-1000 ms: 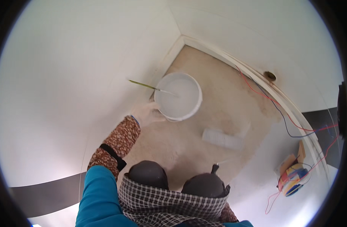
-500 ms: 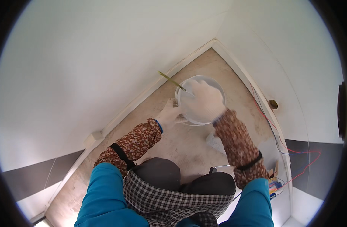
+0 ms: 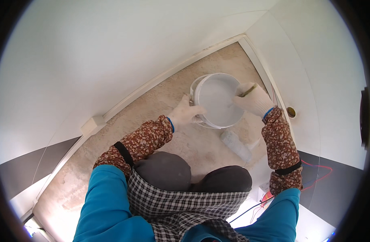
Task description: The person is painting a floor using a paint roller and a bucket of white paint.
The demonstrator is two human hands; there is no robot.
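A white bucket (image 3: 197, 95) stands on the floor near the corner, with a pale whitish substance (image 3: 218, 93) inside. My left hand (image 3: 185, 112), in a white knit glove, is closed round the bucket's near left side. At the opposite side, over the rim, my gloved right hand (image 3: 256, 101) grips a thin greenish stick (image 3: 248, 90). A short length of it shows above the fingers. Its lower end is hidden by the hand or dips into the contents; I cannot tell which.
Close to my side of the bucket lies a whitish cylindrical thing (image 3: 236, 146). White walls meet beyond the bucket, edged by a baseboard (image 3: 168, 76). The right wall has a round hole (image 3: 291, 112). Red and blue wires (image 3: 323, 167) hang at lower right.
My right hand has moved from over the bucket's middle to its right side. The stick, which stuck out toward the upper left, has swung across with it. My left hand still grips the bucket.
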